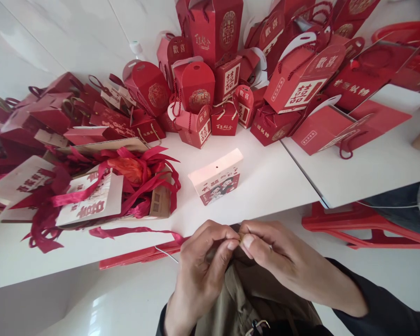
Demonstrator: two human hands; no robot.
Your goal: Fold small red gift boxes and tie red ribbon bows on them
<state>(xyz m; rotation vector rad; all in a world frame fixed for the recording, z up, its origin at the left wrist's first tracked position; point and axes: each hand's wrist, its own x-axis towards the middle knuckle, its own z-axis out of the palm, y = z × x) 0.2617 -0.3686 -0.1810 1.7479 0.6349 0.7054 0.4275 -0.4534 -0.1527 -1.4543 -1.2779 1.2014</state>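
Observation:
My left hand (205, 263) and my right hand (283, 259) meet in front of the table edge, above my lap. Thumb and forefinger of each are pinched together on a small yellowish-brown piece (241, 238). Most of it is hidden by the fingertips, so its kind cannot be made out. Just beyond my hands, a small white and red printed gift box (217, 179) stands upright on the white table (262, 175). A loose dark red ribbon (136, 230) lies along the table edge to the left of my hands.
On the left, a cardboard box (161, 200) holds crimson ribbons and printed white bags. Many red gift boxes (198, 86) with cord handles crowd the back. An open red box (324, 128) lies at right, near a table seam. Below is a red plastic stool (367, 228).

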